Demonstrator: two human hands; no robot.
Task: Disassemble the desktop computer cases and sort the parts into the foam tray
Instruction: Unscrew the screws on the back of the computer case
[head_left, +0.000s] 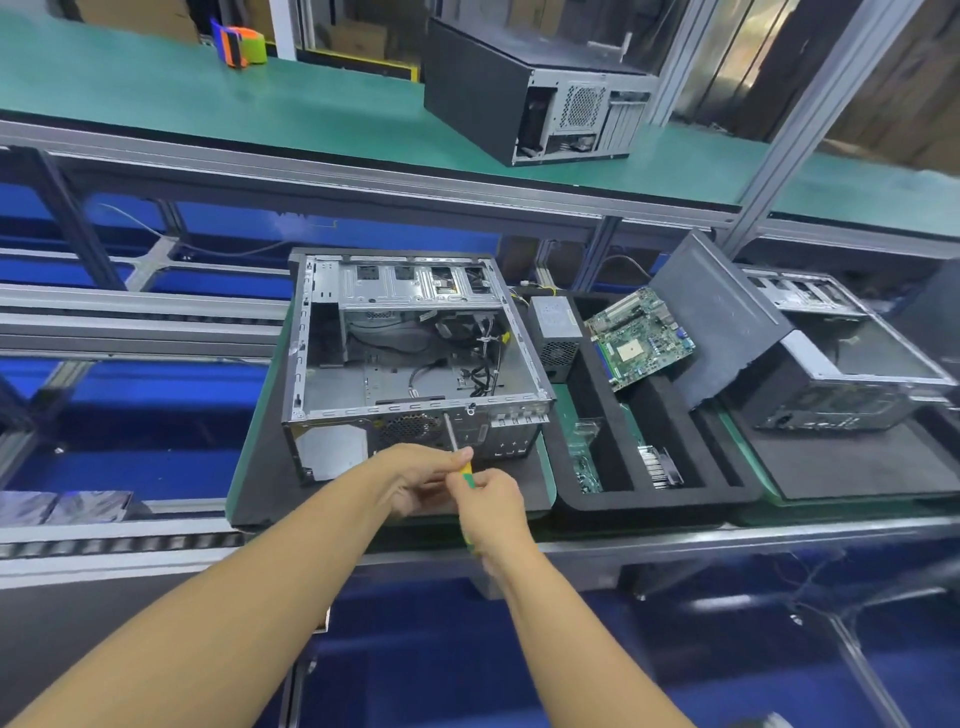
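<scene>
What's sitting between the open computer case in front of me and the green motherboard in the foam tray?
In the head view, a grey power supply stands between the open case and the motherboard.

Two hands, the left hand (415, 480) and the right hand (491, 506), grip one screwdriver (451, 431). There are three computer cases: the open case (415, 358) just beyond the hands, a second case (852, 374) well to their right, and a third case (530, 88) far beyond them. One foam tray (649, 501) lies just right of the hands, with one motherboard (641, 338) and one power supply (556, 332).
</scene>
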